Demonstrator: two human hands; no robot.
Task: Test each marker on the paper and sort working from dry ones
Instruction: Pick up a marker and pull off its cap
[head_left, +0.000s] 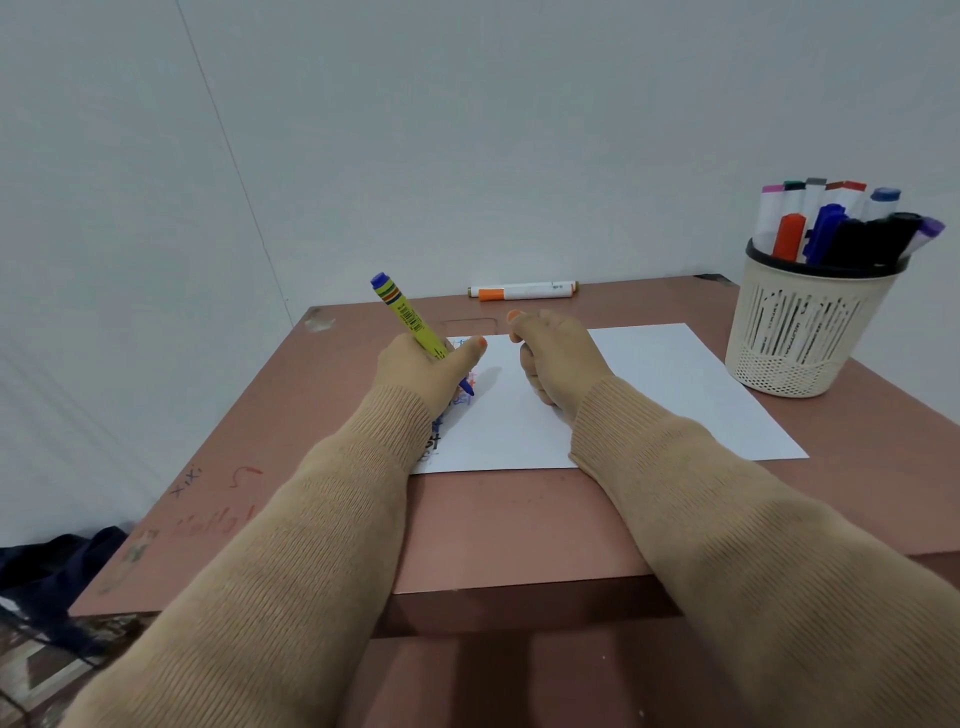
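- The pale wall (467, 130) fills the upper half of the view, directly behind the table.
- The pinkish-brown table (519, 519) carries everything; its left part bears faint red and dark pen marks (208, 519).
- Two tan knitted sleeves (291, 545) reach forward from the near edge, one on each side.
- A white sheet of paper (675, 384) lies flat on the table's middle, its right part blank.
- A cream slotted basket (800, 332) with a dark rim stands upright at the table's right, just beside the paper's far right corner.
- A bunch of markers (841, 223) stands in the basket, caps up: orange, blue, black, purple and others.
- The right hand (556, 358) rests on the paper near its middle, fingers curled into a fist and thumb raised; whether anything is inside the fist cannot be seen.
- The left hand (415, 364) grips a yellow marker, fingers and thumb wrapped around its lower barrel, at the paper's left edge.
- The yellow marker (410, 319) tilts up and to the left, its blue tip down at the paper.
- A white marker with an orange cap (524, 291) lies on its side at the table's far edge, well apart from the basket.
- Coloured scribbles (457, 410) run down the paper's left edge, partly hidden by the left wrist.
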